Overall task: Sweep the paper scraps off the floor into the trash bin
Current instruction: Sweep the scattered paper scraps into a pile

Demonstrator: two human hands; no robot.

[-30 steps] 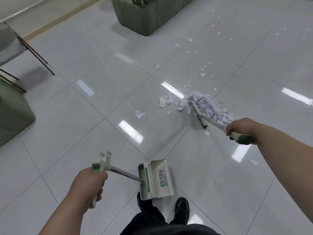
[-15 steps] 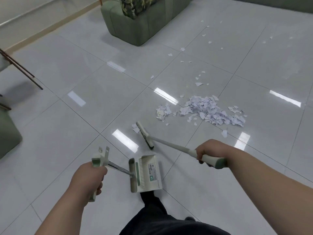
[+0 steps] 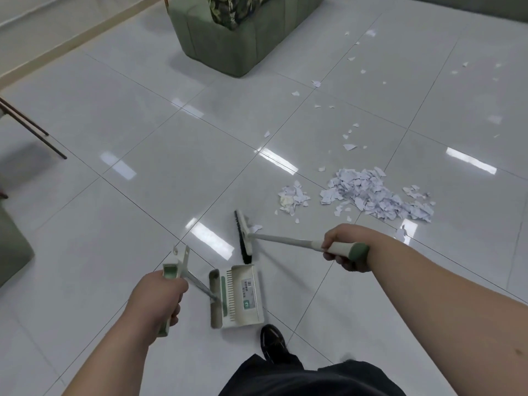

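Glossy pale grey tiled floor [image 3: 148, 115], ceiling-light reflections; green upholstered sofa [image 3: 228, 44] ahead; cream wall [image 3: 43, 18] left.

Cream/green dustpan [image 3: 240, 298] & broom [image 3: 285, 241]; white scraps [image 3: 374, 194]; green sofa [image 3: 237, 38].

Bare floor [image 3: 171, 172] lies wide open from the pan [image 3: 243, 310] up to the sofa [image 3: 228, 38] and leftward to the chair legs [image 3: 31, 130]; a green seat [image 3: 11, 247] closes the left edge; the broom [image 3: 244, 238] head stands just above the pan's top edge, its handle slanting right to the right hand [image 3: 343, 247] and barring the way between pan and pile [image 3: 374, 195]; between head and small heap [image 3: 293, 197] runs a strip of tile with one scrap [image 3: 255, 227] at the head; loose scraps [image 3: 350, 146] dot the tiles beyond; a shoe [image 3: 273, 341] sits just beside the pan's near corner.
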